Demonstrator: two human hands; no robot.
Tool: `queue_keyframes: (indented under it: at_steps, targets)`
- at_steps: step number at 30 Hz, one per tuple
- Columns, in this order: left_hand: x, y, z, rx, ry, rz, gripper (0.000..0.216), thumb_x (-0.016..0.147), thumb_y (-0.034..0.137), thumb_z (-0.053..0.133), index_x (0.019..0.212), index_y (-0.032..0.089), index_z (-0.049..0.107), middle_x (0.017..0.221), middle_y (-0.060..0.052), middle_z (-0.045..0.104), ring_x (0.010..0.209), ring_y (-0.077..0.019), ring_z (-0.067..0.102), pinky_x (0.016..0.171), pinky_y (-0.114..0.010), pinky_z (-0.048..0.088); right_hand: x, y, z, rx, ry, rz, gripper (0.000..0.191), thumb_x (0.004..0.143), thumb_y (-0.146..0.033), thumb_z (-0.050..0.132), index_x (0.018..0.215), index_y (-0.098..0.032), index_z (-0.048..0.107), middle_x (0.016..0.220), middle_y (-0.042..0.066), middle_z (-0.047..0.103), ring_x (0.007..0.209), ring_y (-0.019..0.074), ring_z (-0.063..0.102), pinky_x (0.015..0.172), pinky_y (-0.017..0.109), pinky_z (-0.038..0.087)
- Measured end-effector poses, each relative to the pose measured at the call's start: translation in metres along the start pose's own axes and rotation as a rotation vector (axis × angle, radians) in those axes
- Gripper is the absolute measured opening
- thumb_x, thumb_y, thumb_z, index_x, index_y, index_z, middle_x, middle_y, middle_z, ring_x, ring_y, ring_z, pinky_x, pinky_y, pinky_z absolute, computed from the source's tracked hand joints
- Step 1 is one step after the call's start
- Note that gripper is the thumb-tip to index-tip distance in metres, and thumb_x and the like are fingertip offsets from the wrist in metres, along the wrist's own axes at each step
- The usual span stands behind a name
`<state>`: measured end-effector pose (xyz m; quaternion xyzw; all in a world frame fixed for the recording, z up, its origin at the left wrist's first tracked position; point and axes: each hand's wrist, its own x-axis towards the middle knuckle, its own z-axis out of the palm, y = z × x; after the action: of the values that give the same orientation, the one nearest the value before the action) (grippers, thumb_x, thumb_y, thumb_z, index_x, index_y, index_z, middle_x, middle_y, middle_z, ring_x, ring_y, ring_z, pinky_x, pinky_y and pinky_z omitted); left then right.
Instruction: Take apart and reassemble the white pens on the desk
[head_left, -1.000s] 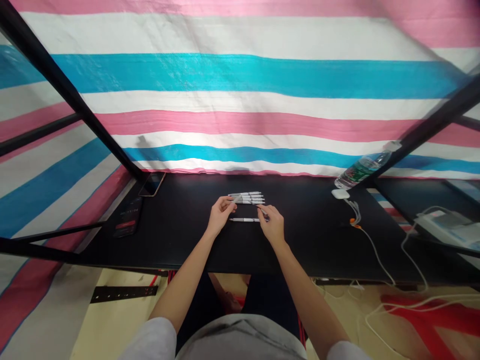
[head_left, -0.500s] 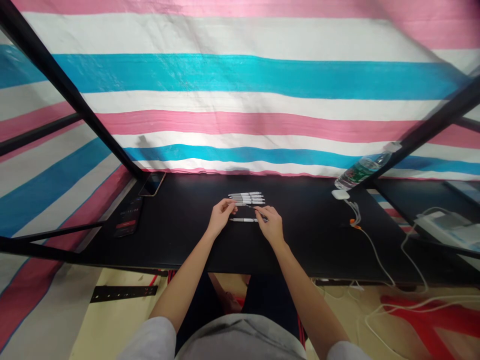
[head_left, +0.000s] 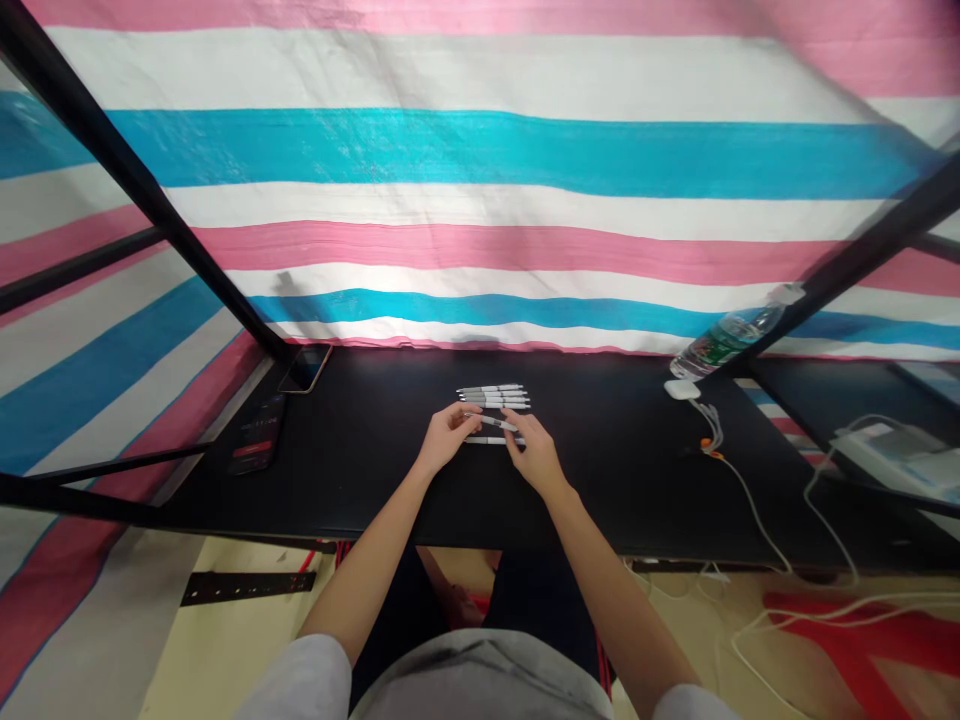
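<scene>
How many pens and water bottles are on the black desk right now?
White pens: 6
Plastic water bottles: 1
Total on the black desk: 7

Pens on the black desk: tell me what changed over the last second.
The pen held between the left hand and right hand swung from tilted to nearly level and moved down toward the lone pen. The right hand slid inward, closer to the left. The row of pens and the water bottle stayed put.
</scene>
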<state>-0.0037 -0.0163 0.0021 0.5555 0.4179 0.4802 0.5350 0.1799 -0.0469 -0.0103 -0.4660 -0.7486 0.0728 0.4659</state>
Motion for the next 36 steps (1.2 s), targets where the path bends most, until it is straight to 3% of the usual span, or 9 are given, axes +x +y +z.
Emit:
queue_keyframes:
  at_steps: [5, 12, 16, 19, 22, 26, 30, 33, 36]
  targets:
    - [0.000, 0.003, 0.000, -0.021, 0.012, -0.002, 0.028, 0.075, 0.039, 0.072, 0.087, 0.015, 0.065, 0.072, -0.003, 0.067, 0.069, -0.0145, 0.064, 0.068, -0.027, 0.050, 0.001, -0.001, -0.003, 0.001, 0.023, 0.017, 0.019, 0.093, -0.024, 0.050, 0.098, -0.022, 0.068, 0.088, 0.006, 0.069, 0.081, 0.0180, 0.064, 0.076, 0.030, 0.052]
    - [0.001, 0.002, 0.000, -0.062, 0.007, 0.013, 0.028, 0.075, 0.040, 0.072, 0.085, 0.015, 0.065, 0.071, -0.003, 0.067, 0.069, -0.0141, 0.063, 0.071, -0.028, 0.051, 0.002, -0.001, -0.006, -0.078, 0.049, 0.031, 0.022, 0.093, -0.028, 0.054, 0.102, -0.026, 0.074, 0.085, 0.005, 0.071, 0.075, 0.0174, 0.063, 0.076, 0.033, 0.052]
    - [0.002, -0.001, 0.000, -0.070, 0.033, 0.024, 0.029, 0.075, 0.041, 0.072, 0.085, 0.015, 0.065, 0.070, -0.002, 0.066, 0.068, -0.0135, 0.062, 0.069, -0.027, 0.050, 0.004, -0.005, -0.008, 0.058, 0.084, 0.108, 0.023, 0.089, -0.030, 0.056, 0.105, -0.023, 0.071, 0.097, 0.007, 0.068, 0.085, 0.0178, 0.065, 0.076, 0.031, 0.055]
    - [0.003, -0.001, -0.001, -0.075, 0.081, 0.016, 0.031, 0.074, 0.042, 0.073, 0.085, 0.015, 0.065, 0.068, -0.002, 0.066, 0.067, -0.0136, 0.062, 0.069, -0.028, 0.050, 0.006, -0.007, -0.012, 0.191, 0.101, 0.180, 0.016, 0.087, -0.028, 0.059, 0.093, -0.022, 0.072, 0.095, 0.007, 0.066, 0.078, 0.0159, 0.065, 0.067, 0.028, 0.056]
    - [0.004, 0.001, -0.001, -0.089, 0.111, 0.001, 0.032, 0.074, 0.044, 0.073, 0.085, 0.014, 0.064, 0.068, -0.002, 0.066, 0.066, -0.0135, 0.062, 0.068, -0.028, 0.050, 0.008, -0.007, -0.012, 0.370, 0.132, 0.264, 0.014, 0.084, -0.031, 0.061, 0.086, -0.020, 0.071, 0.095, 0.007, 0.066, 0.082, 0.0172, 0.066, 0.071, 0.030, 0.057]
    - [0.003, 0.003, -0.001, -0.113, 0.130, -0.010, 0.033, 0.073, 0.045, 0.073, 0.082, 0.015, 0.063, 0.065, -0.001, 0.064, 0.062, -0.0126, 0.060, 0.066, -0.027, 0.048, 0.009, -0.003, -0.008, 0.665, 0.135, 0.443, 0.028, 0.078, -0.040, 0.068, 0.097, -0.020, 0.068, 0.101, 0.007, 0.067, 0.081, 0.0188, 0.068, 0.069, 0.034, 0.060]
    - [0.002, 0.003, -0.001, -0.130, 0.106, -0.002, 0.031, 0.074, 0.043, 0.073, 0.082, 0.015, 0.063, 0.066, -0.001, 0.063, 0.063, -0.0120, 0.059, 0.066, -0.027, 0.048, 0.009, 0.003, -0.005, 0.747, 0.149, 0.560, 0.038, 0.074, -0.044, 0.072, 0.103, -0.020, 0.065, 0.085, 0.004, 0.069, 0.066, 0.0163, 0.067, 0.067, 0.036, 0.060]
    - [0.002, 0.002, -0.001, -0.165, 0.067, 0.004, 0.029, 0.073, 0.039, 0.074, 0.086, 0.016, 0.063, 0.071, -0.001, 0.066, 0.069, -0.0131, 0.061, 0.070, -0.028, 0.049, 0.008, 0.007, -0.005, 0.738, 0.187, 0.625, 0.035, 0.073, -0.045, 0.072, 0.094, -0.018, 0.066, 0.068, 0.001, 0.067, 0.054, 0.0144, 0.063, 0.060, 0.034, 0.058]
    - [0.001, 0.003, 0.000, -0.195, 0.041, 0.002, 0.029, 0.071, 0.036, 0.077, 0.088, 0.016, 0.064, 0.077, -0.002, 0.067, 0.077, -0.0155, 0.064, 0.073, -0.029, 0.051, 0.008, 0.009, -0.005, 0.781, 0.187, 0.678, 0.033, 0.072, -0.046, 0.074, 0.087, -0.017, 0.067, 0.064, 0.001, 0.067, 0.049, 0.0132, 0.061, 0.053, 0.030, 0.055]
